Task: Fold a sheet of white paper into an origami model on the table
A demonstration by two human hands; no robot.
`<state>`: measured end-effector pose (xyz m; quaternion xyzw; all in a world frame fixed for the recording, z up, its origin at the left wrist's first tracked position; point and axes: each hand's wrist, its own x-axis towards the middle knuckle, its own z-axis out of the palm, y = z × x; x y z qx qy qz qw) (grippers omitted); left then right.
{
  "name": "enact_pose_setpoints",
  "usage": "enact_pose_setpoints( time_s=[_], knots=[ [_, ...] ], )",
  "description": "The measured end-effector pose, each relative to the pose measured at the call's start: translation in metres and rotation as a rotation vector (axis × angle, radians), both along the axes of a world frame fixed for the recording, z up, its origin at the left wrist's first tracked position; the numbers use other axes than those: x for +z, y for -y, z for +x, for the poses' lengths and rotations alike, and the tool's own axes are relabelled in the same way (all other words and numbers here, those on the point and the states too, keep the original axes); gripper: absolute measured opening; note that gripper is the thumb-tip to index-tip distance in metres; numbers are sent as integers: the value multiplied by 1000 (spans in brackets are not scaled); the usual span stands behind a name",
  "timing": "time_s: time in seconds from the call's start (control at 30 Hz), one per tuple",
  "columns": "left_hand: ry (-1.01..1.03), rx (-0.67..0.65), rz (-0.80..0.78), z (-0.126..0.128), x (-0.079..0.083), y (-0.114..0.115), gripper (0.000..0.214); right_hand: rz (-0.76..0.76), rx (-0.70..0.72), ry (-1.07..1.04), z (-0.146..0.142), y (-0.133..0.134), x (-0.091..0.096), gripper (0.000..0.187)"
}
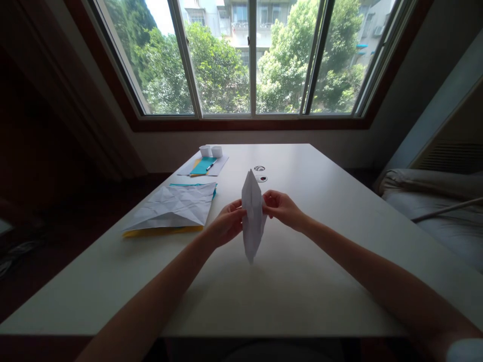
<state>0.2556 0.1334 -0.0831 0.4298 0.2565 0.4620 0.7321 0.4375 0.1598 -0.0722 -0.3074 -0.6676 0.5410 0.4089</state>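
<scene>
The left hand (pixel 228 223) and right hand (pixel 283 207) pinch the folded paper (pixel 251 216) from either side, above the table (pixel 298 291), probably to keep it upright and its folds together. A creased sheet (pixel 177 202) lies to the left on coloured paper (pixel 162 232), presumably for easy reach. At the far left corner stand two white tubs (pixel 217 152); from here I can't see inside.

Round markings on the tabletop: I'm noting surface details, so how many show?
2: the farther marking lies beyond the folded paper; the nearer marking shows beside its upper right edge. The paper may hide others.
</scene>
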Motion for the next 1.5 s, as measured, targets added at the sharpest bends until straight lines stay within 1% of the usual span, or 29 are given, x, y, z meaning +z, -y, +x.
enact_pose_setpoints(
  time_s=[0.07, 0.13, 0.23, 0.3, 0.4, 0.53, 0.6, 0.63, 0.73, 0.8, 0.9, 1.17, 1.27, 1.33, 1.4, 1.47, 1.5],
  knots=[
    [-14, -32, 14, 1, 2, 1, 39, 3, 22, 1, 0, 1, 0, 37],
    [-29, -27, 17, 1, 2, 1, 38, 5, 22, 0, 0, 0, 0, 37],
    [-54, 62, 4, 2, 0, -1, 38, -2, 10, 4, 1, -1, -1, 35],
    [-81, 134, -6, 1, -3, -2, 37, -24, 27, 9, 2, -1, -1, 33],
    [-117, 202, 0, 1, -5, -4, 37, -50, 53, 13, 2, -2, -2, 31],
    [-113, 291, 32, 2, -7, -6, 40, -77, -1, -19, 4, -3, -1, 36],
    [-107, 306, 35, 2, -8, -7, 43, -161, -6, -76, 4, -2, 1, 38],
    [-104, 308, 34, 2, -9, -7, 46, -230, 15, -121, 5, -2, 2, 39],
    [-83, 317, 55, 2, -9, -6, 55, -455, 142, -270, 5, 1, 6, 33],
    [-64, 312, 82, 2, -8, -5, 56, -536, 224, -319, 6, 2, 7, 28],
    [-46, 277, 82, 3, -5, -3, 49, -551, 257, -323, 5, 3, 7, 22],
    [27, 303, 39, 3, -6, -5, 40, -568, 51, -264, 3, -1, 3, 10],
    [66, 316, 6, 2, -4, -5, 41, -596, 25, -271, 4, -3, 4, 7],
    [90, 312, -14, 2, -1, -4, 45, -653, 34, -318, 5, -4, 6, 5],
    [106, 263, -32, 2, 2, -3, 45, -722, 49, -386, 6, -4, 7, 6],
    [111, 156, -64, 1, 6, -1, 34, -752, 83, -418, 8, -3, 7, 12],
    [110, 91, -95, 1, 7, 0, 27, -741, 115, -411, 8, -2, 8, 15]
  ],
)
